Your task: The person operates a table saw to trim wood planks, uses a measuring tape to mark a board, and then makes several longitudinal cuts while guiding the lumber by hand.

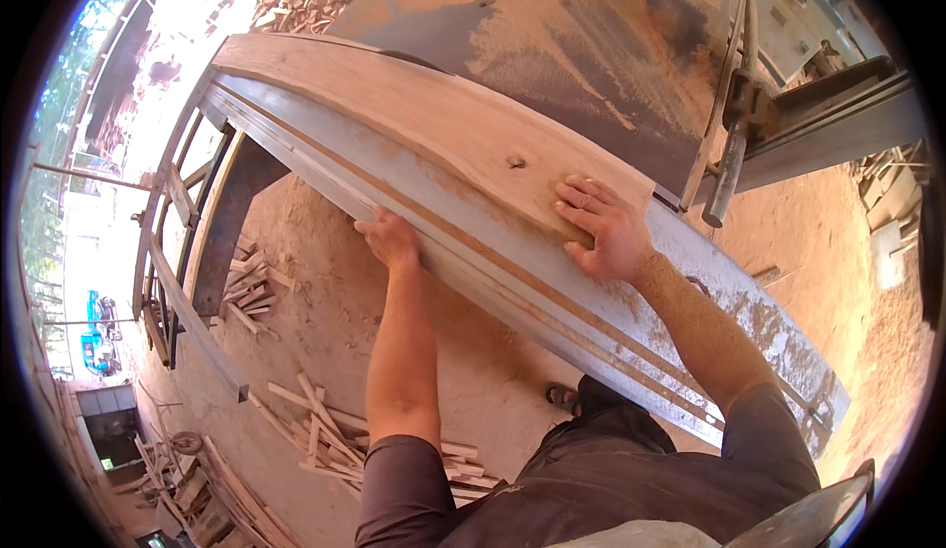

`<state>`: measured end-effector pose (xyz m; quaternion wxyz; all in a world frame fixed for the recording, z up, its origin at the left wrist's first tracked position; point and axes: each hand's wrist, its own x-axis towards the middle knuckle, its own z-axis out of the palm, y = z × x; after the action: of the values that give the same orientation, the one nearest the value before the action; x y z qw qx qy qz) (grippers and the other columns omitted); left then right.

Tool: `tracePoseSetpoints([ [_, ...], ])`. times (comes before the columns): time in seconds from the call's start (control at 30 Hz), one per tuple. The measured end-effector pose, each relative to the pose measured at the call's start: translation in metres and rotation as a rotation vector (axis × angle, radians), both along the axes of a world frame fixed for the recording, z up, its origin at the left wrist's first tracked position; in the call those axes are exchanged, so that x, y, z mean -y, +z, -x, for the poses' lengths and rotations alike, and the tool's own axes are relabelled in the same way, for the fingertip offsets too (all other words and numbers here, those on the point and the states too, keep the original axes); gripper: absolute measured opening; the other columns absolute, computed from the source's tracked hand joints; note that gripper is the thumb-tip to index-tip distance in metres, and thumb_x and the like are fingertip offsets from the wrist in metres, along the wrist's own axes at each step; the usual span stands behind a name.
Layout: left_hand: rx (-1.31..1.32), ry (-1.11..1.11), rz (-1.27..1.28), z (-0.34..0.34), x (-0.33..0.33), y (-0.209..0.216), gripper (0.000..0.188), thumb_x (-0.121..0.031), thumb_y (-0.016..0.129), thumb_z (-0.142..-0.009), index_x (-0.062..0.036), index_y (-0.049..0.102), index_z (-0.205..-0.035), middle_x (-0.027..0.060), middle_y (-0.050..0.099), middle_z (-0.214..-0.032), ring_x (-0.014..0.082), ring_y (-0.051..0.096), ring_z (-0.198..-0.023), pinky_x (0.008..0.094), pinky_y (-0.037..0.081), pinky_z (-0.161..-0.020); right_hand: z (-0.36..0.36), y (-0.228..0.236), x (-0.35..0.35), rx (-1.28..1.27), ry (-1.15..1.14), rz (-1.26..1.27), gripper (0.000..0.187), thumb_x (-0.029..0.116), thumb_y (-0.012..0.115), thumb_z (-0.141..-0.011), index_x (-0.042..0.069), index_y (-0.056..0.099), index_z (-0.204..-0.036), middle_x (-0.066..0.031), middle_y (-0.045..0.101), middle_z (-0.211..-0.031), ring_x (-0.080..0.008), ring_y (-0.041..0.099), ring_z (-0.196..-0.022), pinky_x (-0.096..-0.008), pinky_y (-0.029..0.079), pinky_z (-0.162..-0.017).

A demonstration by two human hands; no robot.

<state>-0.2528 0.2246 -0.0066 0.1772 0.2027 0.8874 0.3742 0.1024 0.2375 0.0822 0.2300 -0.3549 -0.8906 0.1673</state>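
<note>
A long wooden plank (434, 124) with a wavy near edge and a dark knot lies flat along a metal machine table (340, 124). My right hand (603, 228) rests on the plank's right end, fingers stretched out and palm down, with the thumb reaching past its near edge. At the near rim of the metal table, my left hand (389, 238) is closed on the edge; its fingertips are partly hidden. Sawdust and worn patches mark the metal surface, and a narrow brown groove runs along its length.
Behind the plank spreads a dark sheet (591, 45) dusted with sawdust. A metal bar with a handle (729, 169) stands at the right. Wood offcuts (325, 430) lie on the dirt floor (335, 282) at left, and a metal frame (177, 213) stands at the table's far left end.
</note>
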Motion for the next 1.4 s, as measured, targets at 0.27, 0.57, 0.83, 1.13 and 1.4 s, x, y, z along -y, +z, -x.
tracePoseSetpoints([
  [0.27,-0.054,0.008,0.035,0.036,-0.015,-0.01,0.072,-0.036,0.039,-0.104,0.0193,0.023,-0.148,0.0396,0.053,-0.138,0.0488,0.054,-0.128,0.0498,0.042,-0.109,0.026,-0.003,-0.014,-0.033,0.0,0.011,0.045,0.011,0.073,-0.076,0.003,0.07,-0.12,-0.0114,0.06,-0.143,-0.0282,0.048,-0.142,-0.0436,0.036,-0.122],
  [0.57,-0.06,0.036,-0.005,0.062,-0.03,-0.015,0.072,-0.038,0.039,-0.105,0.017,0.024,-0.149,0.039,0.056,-0.134,0.0494,0.054,-0.128,0.0501,0.041,-0.11,0.052,-0.003,-0.027,-0.026,0.001,0.025,0.047,0.011,0.074,-0.076,0.002,0.069,-0.122,-0.0125,0.059,-0.144,-0.0292,0.047,-0.143,-0.0442,0.035,-0.122],
  [0.83,-0.071,0.027,-0.063,0.09,-0.044,-0.023,0.073,-0.039,0.041,-0.103,0.0169,0.027,-0.148,0.0391,0.055,-0.135,0.049,0.054,-0.129,0.0492,0.041,-0.111,0.076,-0.006,-0.041,0.013,0.003,0.027,0.048,0.014,0.07,-0.079,0.002,0.068,-0.125,-0.0124,0.057,-0.147,-0.0281,0.045,-0.144,-0.0425,0.033,-0.123],
  [1.13,-0.071,0.02,-0.085,0.116,-0.055,-0.025,0.065,-0.037,0.042,-0.104,0.0163,0.033,-0.141,0.039,0.056,-0.133,0.0489,0.057,-0.126,0.0488,0.042,-0.109,0.099,-0.006,-0.051,0.007,-0.004,0.027,0.049,0.015,0.071,-0.08,0.002,0.068,-0.127,-0.0112,0.057,-0.148,-0.0272,0.044,-0.145,-0.0417,0.032,-0.124],
  [1.4,-0.05,-0.02,-0.082,0.138,-0.066,-0.026,0.064,-0.038,0.042,-0.105,0.0168,0.035,-0.137,0.0416,0.054,-0.134,0.0505,0.055,-0.127,0.0506,0.042,-0.108,0.117,-0.008,-0.06,0.014,-0.013,0.017,0.05,0.017,0.072,-0.08,0.003,0.068,-0.127,-0.0095,0.056,-0.149,-0.0257,0.044,-0.145,-0.0408,0.033,-0.123],
])
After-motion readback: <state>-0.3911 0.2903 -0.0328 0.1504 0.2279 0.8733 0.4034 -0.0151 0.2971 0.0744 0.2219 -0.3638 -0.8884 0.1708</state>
